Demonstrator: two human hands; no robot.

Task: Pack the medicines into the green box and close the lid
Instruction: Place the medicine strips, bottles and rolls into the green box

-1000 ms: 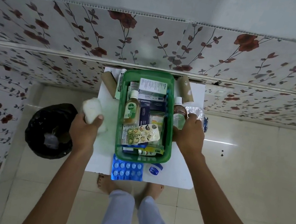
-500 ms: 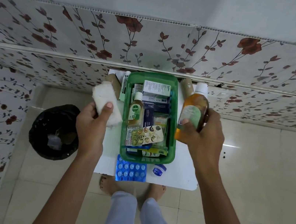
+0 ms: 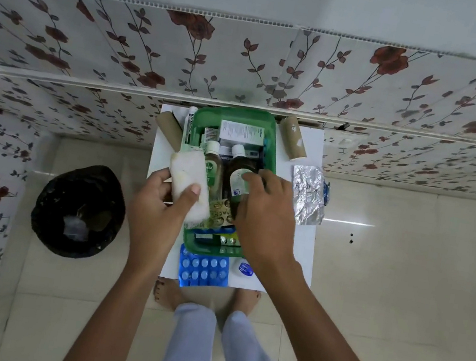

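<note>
The open green box [image 3: 234,115] stands on a small white table [image 3: 301,253], filled with several medicine cartons, strips and a small Dettol bottle [image 3: 212,163]. My right hand [image 3: 263,212] holds a larger brown antiseptic bottle [image 3: 239,174] lying inside the box beside the small one. My left hand [image 3: 157,208] grips a white gauze roll [image 3: 188,183] over the box's left edge. A blue blister pack [image 3: 203,271] and a small blue-capped jar [image 3: 245,269] lie at the table's near edge. No lid is visible.
A silver foil strip [image 3: 305,197] lies right of the box. Brown bandage rolls rest at the far right [image 3: 293,140] and far left [image 3: 169,130], with a white tube [image 3: 188,129] beside the box. A black bin [image 3: 79,211] stands on the floor at left. The flowered wall is close behind.
My right hand carried the brown bottle from the table's right side and lowered it into the box. My left hand lifted the gauze roll and brought it toward the box's left edge.
</note>
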